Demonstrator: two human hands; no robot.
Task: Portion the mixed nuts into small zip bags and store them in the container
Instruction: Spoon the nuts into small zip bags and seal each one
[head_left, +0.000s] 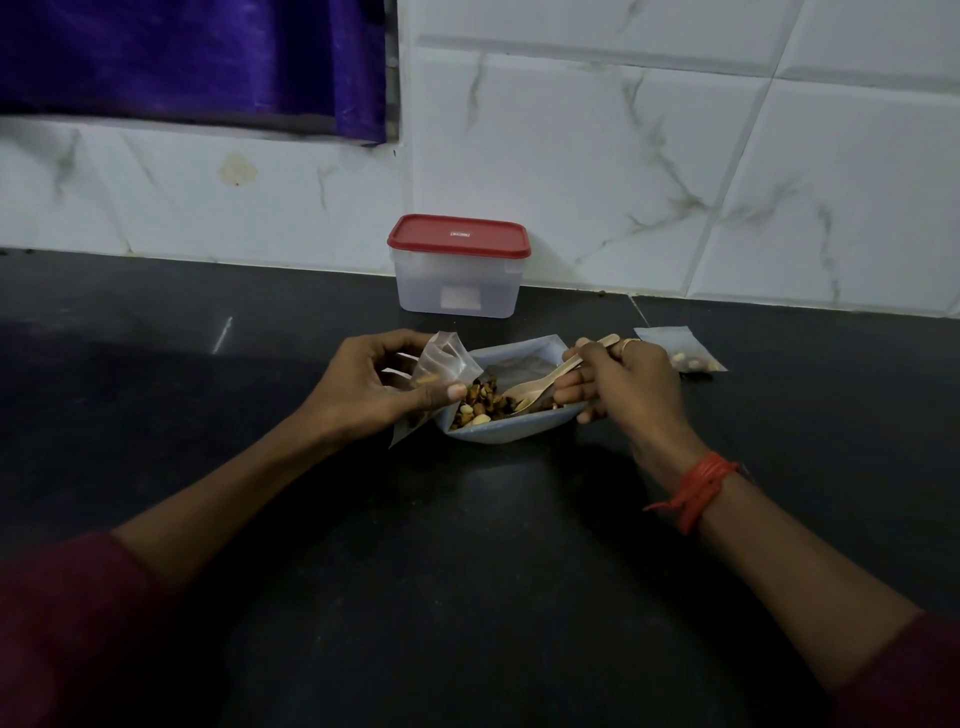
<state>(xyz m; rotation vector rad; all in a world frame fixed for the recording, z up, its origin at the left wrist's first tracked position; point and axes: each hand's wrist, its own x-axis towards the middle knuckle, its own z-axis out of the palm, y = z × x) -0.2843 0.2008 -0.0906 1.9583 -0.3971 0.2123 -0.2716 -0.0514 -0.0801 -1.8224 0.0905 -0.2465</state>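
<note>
Mixed nuts (480, 402) fill a pale tray (511, 435) in front of the red-lidded container (460, 270), where the right hand (626, 384) grips a wooden spoon (545, 383) dipped among them and the left hand (366, 387) pinches a small zip bag (444, 361).

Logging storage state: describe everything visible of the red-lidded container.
The container is a rectangular box of translucent, plastic-looking material, closed by a red lid bearing a small label. A white patch shows on its front wall. It stands upright on the dark counter near the tiled wall; nothing else touches it.
</note>
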